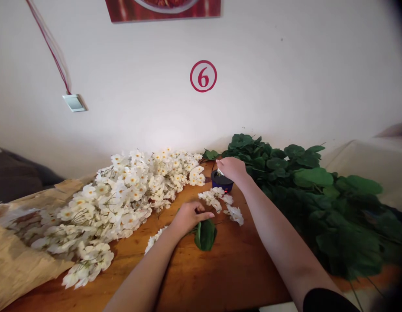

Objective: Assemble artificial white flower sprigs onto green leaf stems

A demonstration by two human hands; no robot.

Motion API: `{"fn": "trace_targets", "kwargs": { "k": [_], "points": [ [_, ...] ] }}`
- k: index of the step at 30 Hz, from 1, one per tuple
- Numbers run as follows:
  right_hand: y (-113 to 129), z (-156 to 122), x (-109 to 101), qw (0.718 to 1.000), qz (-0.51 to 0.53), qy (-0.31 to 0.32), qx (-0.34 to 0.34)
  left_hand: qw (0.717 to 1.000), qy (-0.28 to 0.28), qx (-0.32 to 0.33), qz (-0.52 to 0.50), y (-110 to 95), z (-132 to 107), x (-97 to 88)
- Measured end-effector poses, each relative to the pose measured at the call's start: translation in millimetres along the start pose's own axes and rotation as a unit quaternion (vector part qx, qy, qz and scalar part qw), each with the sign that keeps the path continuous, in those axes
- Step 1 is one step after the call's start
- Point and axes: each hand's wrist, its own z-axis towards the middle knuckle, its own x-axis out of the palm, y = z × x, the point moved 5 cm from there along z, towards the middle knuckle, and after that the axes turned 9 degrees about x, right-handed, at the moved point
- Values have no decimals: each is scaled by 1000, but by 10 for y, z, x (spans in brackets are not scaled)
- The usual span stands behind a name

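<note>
My left hand rests on the wooden table, fingers curled on the stem of a sprig with white blossoms and a green leaf. My right hand reaches farther back, fingers pinched closed over a small dark round pot; something small and white shows under the fingers, too small to name. Loose white blossoms lie between the two hands.
A large heap of white artificial flowers covers the left of the table, partly on brown paper. A pile of green leaves fills the right. A white wall with a red number 6 stands behind. A white box sits at far right.
</note>
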Motion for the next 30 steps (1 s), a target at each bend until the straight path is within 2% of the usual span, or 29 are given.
{"fn": "trace_targets", "kwargs": {
  "k": [5, 10, 15, 19, 22, 26, 28, 30],
  "points": [
    [-52, 48, 106, 1000, -13, 10, 10, 999, 9, 34, 39, -53, -24, -11],
    [-49, 63, 209, 1000, -18, 11, 5, 997, 39, 73, 14, -120, -37, -44],
    [-55, 76, 199, 1000, -16, 9, 5, 994, 37, 101, 8, -147, -22, -68],
    [-77, 80, 94, 1000, -13, 2, 10, 994, -13, 107, 2, -161, 0, -128],
    [-86, 58, -16, 1000, -11, -9, 14, 990, -84, 105, 47, -192, 7, -222],
    [-71, -17, -216, 998, 3, -61, 8, 964, -194, 131, 124, -229, -22, -320],
    [-61, -59, -304, 995, 12, -100, 6, 959, -204, 145, 134, -201, -29, -292],
    [-49, -83, -333, 992, 15, -125, 4, 964, -182, 140, 136, -136, -18, -226]
  ]
}}
